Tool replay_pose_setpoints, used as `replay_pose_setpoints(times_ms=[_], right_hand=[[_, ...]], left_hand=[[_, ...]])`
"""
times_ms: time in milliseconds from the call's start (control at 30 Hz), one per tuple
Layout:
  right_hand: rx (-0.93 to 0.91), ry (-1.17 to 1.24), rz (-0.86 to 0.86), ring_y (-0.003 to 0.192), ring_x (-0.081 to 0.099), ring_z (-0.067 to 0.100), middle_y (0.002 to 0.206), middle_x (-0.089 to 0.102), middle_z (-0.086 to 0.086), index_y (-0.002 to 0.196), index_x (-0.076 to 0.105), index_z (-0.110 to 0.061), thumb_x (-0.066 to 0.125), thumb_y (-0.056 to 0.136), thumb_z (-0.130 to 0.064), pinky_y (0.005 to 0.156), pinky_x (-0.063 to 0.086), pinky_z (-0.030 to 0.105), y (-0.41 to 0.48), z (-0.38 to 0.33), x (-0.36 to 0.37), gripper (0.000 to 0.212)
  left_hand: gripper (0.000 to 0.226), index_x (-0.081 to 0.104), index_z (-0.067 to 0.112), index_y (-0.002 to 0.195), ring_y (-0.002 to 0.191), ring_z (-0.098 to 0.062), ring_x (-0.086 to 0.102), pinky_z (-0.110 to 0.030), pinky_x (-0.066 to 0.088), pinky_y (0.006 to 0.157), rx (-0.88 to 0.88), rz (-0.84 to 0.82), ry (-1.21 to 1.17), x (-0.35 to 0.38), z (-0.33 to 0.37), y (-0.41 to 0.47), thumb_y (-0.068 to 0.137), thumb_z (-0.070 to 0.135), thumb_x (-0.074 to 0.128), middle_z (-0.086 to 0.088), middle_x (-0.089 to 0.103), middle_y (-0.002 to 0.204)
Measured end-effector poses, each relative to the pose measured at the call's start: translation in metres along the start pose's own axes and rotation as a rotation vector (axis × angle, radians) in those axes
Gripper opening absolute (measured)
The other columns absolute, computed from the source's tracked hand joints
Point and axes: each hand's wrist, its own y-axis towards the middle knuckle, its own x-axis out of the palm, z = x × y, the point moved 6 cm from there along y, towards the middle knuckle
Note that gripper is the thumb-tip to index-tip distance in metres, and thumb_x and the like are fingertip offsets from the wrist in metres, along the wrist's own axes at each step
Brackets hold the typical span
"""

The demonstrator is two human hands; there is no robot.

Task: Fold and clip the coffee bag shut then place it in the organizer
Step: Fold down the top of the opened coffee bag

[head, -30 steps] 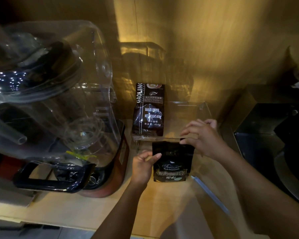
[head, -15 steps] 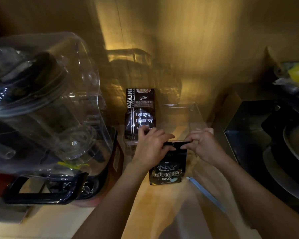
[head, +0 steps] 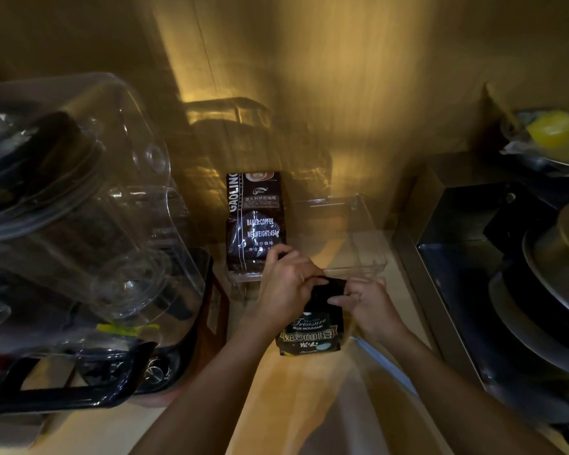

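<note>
A small black coffee bag (head: 311, 331) with gold lettering stands on the wooden counter just in front of a clear plastic organizer (head: 358, 269). My left hand (head: 288, 290) grips the bag's top from the left, fingers curled over the top edge. My right hand (head: 368, 303) pinches the same top edge from the right. The top of the bag is bent over between both hands. A pale blue clip bar (head: 385, 362) lies on the counter under my right forearm.
A larger dark coffee bag (head: 255, 221) stands in the organizer's left side. A big clear blender jug (head: 79, 205) on its base fills the left. A stove with stacked pots (head: 546, 284) is on the right. A wall stands close behind.
My left hand has moved from the bag's left side up onto its top. Both hands have bent the top edge down, and the bag looks shorter.
</note>
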Motion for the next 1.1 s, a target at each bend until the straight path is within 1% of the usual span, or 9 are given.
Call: replay_pose_setpoints(times_ms=[100,200,300,400,533,733,867,1000,1100], right_hand=[[-0.03,0.001,0.029,0.073,0.049,0.023,0.059,0.051,-0.006,0.048,0.051,-0.017,0.072,0.069,-0.01,0.077,0.03,0.039,0.006,0.001,0.002,0.031],[0.064,0.239,0.014,0.07,0.053,0.025,0.064,0.053,0.001,0.042,0.054,-0.022,0.072,0.067,-0.003,0.068,0.041,0.035,0.006,0.008,0.003,0.036],[0.156,0.434,0.005,0.075,0.057,0.026,0.074,0.057,0.007,0.045,0.06,-0.021,0.07,0.067,0.002,0.065,0.046,0.033,0.001,0.017,0.007,0.033],[0.265,0.557,-0.006,0.077,0.063,0.032,0.081,0.064,0.012,0.053,0.062,-0.016,0.07,0.068,-0.001,0.065,0.051,0.039,-0.003,0.028,0.012,0.022],[0.323,0.606,-0.008,0.073,0.063,0.03,0.073,0.066,0.009,0.059,0.066,-0.018,0.07,0.07,-0.002,0.065,0.051,0.038,-0.008,0.037,0.017,0.02],[0.22,0.57,-0.017,0.084,0.062,0.018,0.088,0.061,-0.001,0.065,0.071,-0.019,0.074,0.063,0.001,0.071,0.051,0.032,-0.008,0.035,0.032,0.02],[0.25,0.616,-0.011,0.089,0.061,0.026,0.093,0.059,0.002,0.066,0.071,-0.014,0.073,0.063,0.003,0.072,0.053,0.036,-0.007,0.035,0.036,0.018],[0.409,0.771,-0.008,0.066,0.069,0.018,0.078,0.071,-0.002,0.081,0.068,-0.004,0.069,0.069,0.002,0.046,0.052,0.022,-0.011,0.034,0.039,0.014],[0.473,0.817,-0.015,0.055,0.068,0.013,0.062,0.074,-0.004,0.083,0.068,-0.005,0.067,0.073,-0.003,0.039,0.048,0.018,-0.013,0.035,0.04,0.01]], left_hand=[[0.005,0.072,0.011,0.072,0.071,-0.024,0.061,-0.024,0.021,0.089,-0.035,0.033,-0.017,0.002,0.0,-0.001,0.075,0.012,0.069,-0.005,0.072,0.069],[0.009,0.069,0.02,0.084,0.084,-0.017,0.059,-0.016,0.009,0.093,-0.098,0.077,-0.05,-0.002,-0.009,-0.002,0.076,0.021,0.069,0.001,0.071,0.079],[0.055,0.045,0.039,0.117,0.101,-0.008,0.043,-0.02,0.005,0.095,-0.24,0.026,-0.116,0.0,-0.029,-0.008,0.07,0.037,0.072,0.01,0.06,0.096],[0.082,0.026,0.046,0.127,0.112,-0.01,0.035,-0.036,0.024,0.097,-0.582,0.094,-0.384,0.003,-0.058,-0.029,0.063,0.038,0.077,0.015,0.051,0.111],[0.059,0.047,0.031,0.113,0.103,-0.015,0.059,-0.026,0.055,0.072,-0.794,0.042,-0.981,0.034,-0.072,-0.07,0.066,0.012,0.076,0.002,0.059,0.114],[0.032,0.065,0.016,0.085,0.072,-0.011,0.07,-0.02,0.056,0.059,-0.853,0.051,-1.121,0.062,-0.063,-0.089,0.069,-0.012,0.067,0.006,0.076,0.073],[0.02,0.069,0.012,0.08,0.068,-0.015,0.071,-0.021,0.056,0.056,-0.932,0.096,-1.176,0.064,-0.067,-0.091,0.071,-0.005,0.068,0.003,0.076,0.07],[0.017,0.071,0.01,0.086,0.078,-0.023,0.071,-0.025,0.056,0.057,-1.032,0.072,-1.334,0.073,-0.069,-0.097,0.07,0.013,0.068,-0.006,0.077,0.081],[0.017,0.072,0.009,0.085,0.079,-0.022,0.071,-0.024,0.056,0.056,-1.079,0.076,-1.399,0.072,-0.07,-0.099,0.07,0.018,0.068,-0.006,0.077,0.083]])
